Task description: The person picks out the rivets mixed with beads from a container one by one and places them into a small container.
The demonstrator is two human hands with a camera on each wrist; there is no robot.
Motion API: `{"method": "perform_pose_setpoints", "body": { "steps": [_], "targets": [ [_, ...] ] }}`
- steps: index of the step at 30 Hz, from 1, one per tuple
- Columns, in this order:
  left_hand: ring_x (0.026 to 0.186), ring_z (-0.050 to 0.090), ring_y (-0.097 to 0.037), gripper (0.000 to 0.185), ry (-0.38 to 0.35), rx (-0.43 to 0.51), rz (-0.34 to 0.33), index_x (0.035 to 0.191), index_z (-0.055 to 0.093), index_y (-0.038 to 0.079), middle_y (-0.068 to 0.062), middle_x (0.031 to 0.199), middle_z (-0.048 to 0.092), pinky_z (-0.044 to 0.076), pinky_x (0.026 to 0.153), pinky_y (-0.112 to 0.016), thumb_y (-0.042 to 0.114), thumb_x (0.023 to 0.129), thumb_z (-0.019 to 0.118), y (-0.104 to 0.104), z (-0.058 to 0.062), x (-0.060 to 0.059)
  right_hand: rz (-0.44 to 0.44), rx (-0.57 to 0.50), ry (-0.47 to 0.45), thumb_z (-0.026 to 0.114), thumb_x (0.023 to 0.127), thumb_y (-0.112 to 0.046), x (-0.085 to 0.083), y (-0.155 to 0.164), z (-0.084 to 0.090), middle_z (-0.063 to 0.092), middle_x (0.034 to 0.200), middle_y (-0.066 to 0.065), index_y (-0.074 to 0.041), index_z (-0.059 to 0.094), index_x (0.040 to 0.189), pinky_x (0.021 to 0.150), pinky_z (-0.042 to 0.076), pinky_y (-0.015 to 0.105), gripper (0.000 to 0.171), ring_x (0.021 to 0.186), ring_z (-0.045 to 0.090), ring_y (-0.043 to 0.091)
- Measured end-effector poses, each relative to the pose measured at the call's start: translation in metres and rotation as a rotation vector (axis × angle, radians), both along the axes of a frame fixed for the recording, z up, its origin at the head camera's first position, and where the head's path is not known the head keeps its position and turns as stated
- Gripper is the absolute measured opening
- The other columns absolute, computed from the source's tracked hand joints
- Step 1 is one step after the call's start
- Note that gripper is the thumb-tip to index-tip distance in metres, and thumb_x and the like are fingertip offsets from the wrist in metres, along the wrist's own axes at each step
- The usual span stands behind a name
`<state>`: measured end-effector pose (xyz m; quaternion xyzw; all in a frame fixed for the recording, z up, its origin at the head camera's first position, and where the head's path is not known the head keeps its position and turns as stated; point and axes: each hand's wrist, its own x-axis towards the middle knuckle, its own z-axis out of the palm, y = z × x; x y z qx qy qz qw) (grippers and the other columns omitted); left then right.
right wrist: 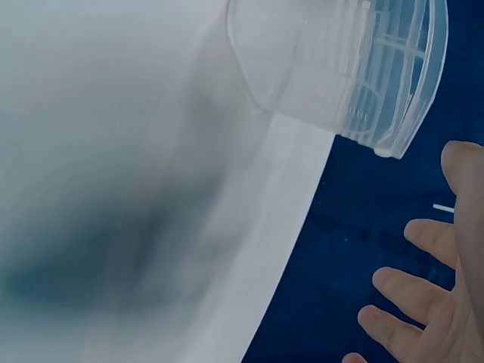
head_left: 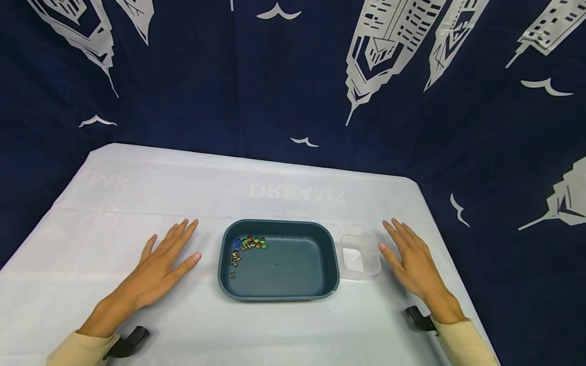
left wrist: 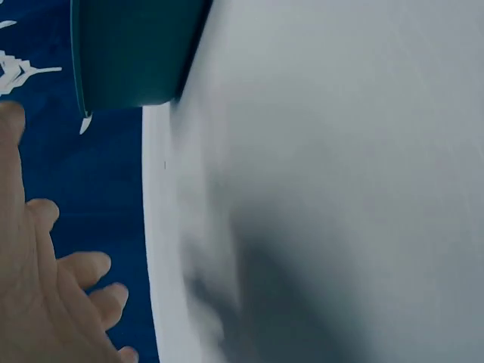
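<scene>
A dark teal rectangular tray lies in the middle of the white table. In its left part are several glass beads in green, amber and blue, and several small gold-coloured pieces too small to make out. Against the tray's right side stands a clear plastic container, also visible in the right wrist view. My left hand, fingers spread and holding nothing, is to the left of the tray. My right hand is just right of the clear container, its fingers extended, nothing in them.
A white cloth with faint mirrored lettering covers the table. Behind it hangs a dark blue curtain with white building and bird prints. Each wrist wears a black strap-mounted device over a cream sleeve.
</scene>
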<state>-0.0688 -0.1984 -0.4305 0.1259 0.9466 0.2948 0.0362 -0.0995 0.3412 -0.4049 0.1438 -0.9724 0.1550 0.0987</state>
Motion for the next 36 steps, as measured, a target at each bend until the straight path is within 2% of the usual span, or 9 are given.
{"method": "perform_pose_setpoints", "body": {
  "steps": [7,13,18,24,27,32,36],
  "targets": [
    [0.155,0.006,-0.039,0.081,-0.094,0.191,-0.08,0.161,0.004,0.038,-0.008,0.17,0.005,0.006,0.117,-0.071,0.047,0.1,0.057,0.006,-0.002,0.0,0.005,-0.006,-0.038,0.055,0.104,-0.037,-0.001,-0.006,-0.001,0.037,0.159,0.018,-0.017,0.038,0.156,0.107,0.029,0.073,0.058,0.145,0.031,0.045],
    [0.154,0.01,-0.041,0.095,-0.132,0.282,-0.121,0.16,0.004,0.043,-0.006,0.17,0.007,0.016,0.114,-0.074,0.045,0.092,0.07,0.011,-0.006,0.001,0.036,-0.005,-0.014,0.057,0.102,-0.034,-0.003,-0.01,-0.001,0.041,0.156,0.018,-0.016,0.04,0.155,0.107,0.033,0.07,0.058,0.142,0.036,0.045],
    [0.153,0.017,-0.04,0.11,-0.105,0.314,-0.172,0.16,0.008,0.04,-0.004,0.169,0.013,0.024,0.113,-0.073,0.044,0.081,0.083,0.015,-0.011,0.001,0.07,-0.003,-0.016,0.06,0.101,-0.035,-0.007,-0.016,-0.001,0.041,0.156,0.018,-0.017,0.039,0.155,0.108,0.035,0.068,0.06,0.141,0.037,0.044],
    [0.151,0.024,-0.04,0.109,-0.046,0.347,-0.204,0.161,0.017,0.034,-0.009,0.167,0.022,0.028,0.11,-0.075,0.044,0.077,0.087,0.02,-0.016,0.0,0.098,0.012,-0.035,0.062,0.1,-0.036,-0.012,-0.024,0.0,0.041,0.157,0.016,-0.017,0.041,0.154,0.109,0.036,0.066,0.061,0.143,0.037,0.041],
    [0.15,0.025,-0.042,0.107,-0.03,0.351,-0.206,0.16,0.022,0.033,-0.011,0.165,0.024,0.027,0.108,-0.077,0.044,0.076,0.087,0.022,-0.018,-0.001,0.125,0.01,-0.036,0.062,0.1,-0.035,-0.014,-0.028,0.003,0.041,0.157,0.014,-0.018,0.041,0.154,0.109,0.036,0.066,0.061,0.143,0.037,0.04],
    [0.15,0.023,-0.044,0.102,-0.039,0.361,-0.209,0.158,0.027,0.034,-0.013,0.164,0.026,0.014,0.112,-0.078,0.044,0.076,0.087,0.026,-0.021,-0.002,0.175,0.015,-0.043,0.064,0.099,-0.034,-0.017,-0.037,0.006,0.04,0.158,0.013,-0.02,0.04,0.155,0.11,0.036,0.066,0.062,0.144,0.037,0.039],
    [0.15,0.023,-0.045,0.101,-0.057,0.355,-0.207,0.157,0.028,0.035,-0.009,0.163,0.031,0.009,0.116,-0.075,0.046,0.075,0.087,0.027,-0.023,-0.002,0.197,0.022,-0.06,0.065,0.098,-0.036,-0.019,-0.045,0.009,0.041,0.158,0.01,-0.023,0.041,0.154,0.112,0.035,0.065,0.062,0.144,0.037,0.037]
  ]
}}
